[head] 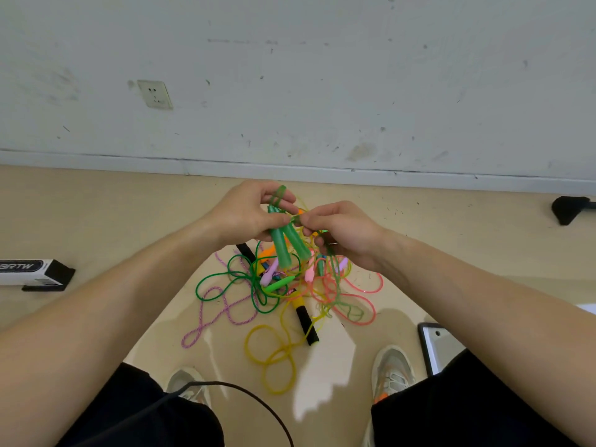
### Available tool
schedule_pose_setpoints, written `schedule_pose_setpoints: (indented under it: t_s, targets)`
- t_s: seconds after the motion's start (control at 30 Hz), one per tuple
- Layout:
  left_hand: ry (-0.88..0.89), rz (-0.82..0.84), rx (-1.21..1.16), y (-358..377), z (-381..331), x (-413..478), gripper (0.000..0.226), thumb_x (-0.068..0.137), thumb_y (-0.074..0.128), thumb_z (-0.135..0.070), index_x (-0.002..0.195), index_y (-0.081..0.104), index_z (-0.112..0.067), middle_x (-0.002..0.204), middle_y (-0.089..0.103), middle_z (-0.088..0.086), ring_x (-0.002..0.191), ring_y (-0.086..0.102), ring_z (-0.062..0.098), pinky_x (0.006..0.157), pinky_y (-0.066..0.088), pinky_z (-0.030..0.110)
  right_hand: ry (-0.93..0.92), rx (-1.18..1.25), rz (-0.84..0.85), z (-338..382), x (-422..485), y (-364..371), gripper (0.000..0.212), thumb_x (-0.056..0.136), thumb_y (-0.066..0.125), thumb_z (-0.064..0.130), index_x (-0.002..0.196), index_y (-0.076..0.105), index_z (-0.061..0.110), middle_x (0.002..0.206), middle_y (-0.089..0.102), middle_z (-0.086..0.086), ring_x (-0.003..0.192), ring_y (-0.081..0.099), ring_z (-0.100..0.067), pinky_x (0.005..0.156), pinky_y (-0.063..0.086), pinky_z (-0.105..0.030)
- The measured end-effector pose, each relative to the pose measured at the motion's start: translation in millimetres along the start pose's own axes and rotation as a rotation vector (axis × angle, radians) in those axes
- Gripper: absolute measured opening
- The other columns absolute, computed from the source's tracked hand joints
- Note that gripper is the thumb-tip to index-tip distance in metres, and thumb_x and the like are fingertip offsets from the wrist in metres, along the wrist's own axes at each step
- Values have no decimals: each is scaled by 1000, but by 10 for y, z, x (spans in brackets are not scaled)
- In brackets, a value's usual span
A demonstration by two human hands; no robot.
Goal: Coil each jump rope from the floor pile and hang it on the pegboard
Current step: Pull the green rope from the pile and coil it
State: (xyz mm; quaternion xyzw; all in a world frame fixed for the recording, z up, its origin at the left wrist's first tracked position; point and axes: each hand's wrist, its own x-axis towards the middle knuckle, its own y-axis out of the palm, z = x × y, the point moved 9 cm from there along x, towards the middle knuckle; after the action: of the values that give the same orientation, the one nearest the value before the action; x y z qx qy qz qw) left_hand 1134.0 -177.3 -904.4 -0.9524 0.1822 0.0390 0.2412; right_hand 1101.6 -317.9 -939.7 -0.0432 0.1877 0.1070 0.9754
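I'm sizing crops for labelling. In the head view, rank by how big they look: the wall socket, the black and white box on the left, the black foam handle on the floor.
1. black and white box, cut by the frame edge
2. black foam handle and wall socket: too alike to rank.

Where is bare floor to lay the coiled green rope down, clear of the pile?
Bare floor lies left of the rope pile, between its purple rope and the black-and-white box, and beyond the hands along the baseboard. It is crowded between the shoes, where yellow loops spread.
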Motion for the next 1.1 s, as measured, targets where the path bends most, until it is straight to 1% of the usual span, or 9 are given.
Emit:
schedule_pose_setpoints:
  t_s: [0.2,0.37,0.43,0.5,0.63,0.73,0.9,1.0,1.1]
  targets:
    - [99,-306,21,-110,12,23,31,81,76,-1,106,68,-18,97,75,-7,91,71,10,77,62,39,-19,-92,-112,123,-107,36,17,99,52,15,100,66,6,69,68,-6,39,52,-16,47,50,-26]
    - [0,-377,-294,-70,130,20,28,87,72,-1,110,64,-14,101,73,-6,85,71,17,69,62,33,-191,-351,-153,224,-132,139,25,98,46,12,107,70,15,77,71,-6,41,52,-9,47,47,-23]
    - [-65,-385,-410,-42,191,22,28,87,73,-2,111,63,-13,105,72,-5,86,69,16,72,62,33,-319,-631,-205,275,-146,187,27,98,46,14,110,70,16,80,72,-5,53,59,-10,54,48,-24]
    - [-121,-397,-492,-25,248,19,29,86,75,-1,109,63,-12,106,72,-3,87,69,16,75,62,37,-411,-865,-192,273,-169,329,30,97,47,13,124,60,11,94,69,-12,81,64,-26,68,49,-35]
    - [-199,-394,-645,25,331,5,35,82,77,2,111,61,-6,109,71,3,88,70,18,70,63,35,-463,-1247,-108,177,-236,623,69,100,47,22,155,13,0,134,44,-15,116,52,-32,74,30,-29]
    - [-227,-402,-694,40,353,-4,40,79,78,4,115,60,-3,111,70,5,88,70,18,64,62,31,-464,-1137,-127,194,-286,623,68,100,48,23,154,13,-1,132,42,-14,115,51,-28,72,26,-24]
    - [-232,-445,-709,-31,339,15,43,79,76,9,118,60,-1,103,71,1,83,70,16,65,62,30,-553,-674,-196,228,-284,575,19,99,44,11,116,52,9,95,67,-9,85,63,-28,71,49,-38]
    - [-211,-440,-753,-46,305,18,43,81,74,8,121,59,0,111,71,5,95,71,22,78,62,39,-328,-323,-169,34,-169,425,15,101,43,9,107,56,14,75,70,-2,58,68,-24,58,57,-40]
    - [-187,-359,-854,-17,218,40,36,85,71,6,119,59,-1,112,70,5,89,73,21,71,63,33,-147,-162,-18,-139,-79,386,27,105,44,19,89,63,8,63,62,-3,45,58,-14,54,51,-33]
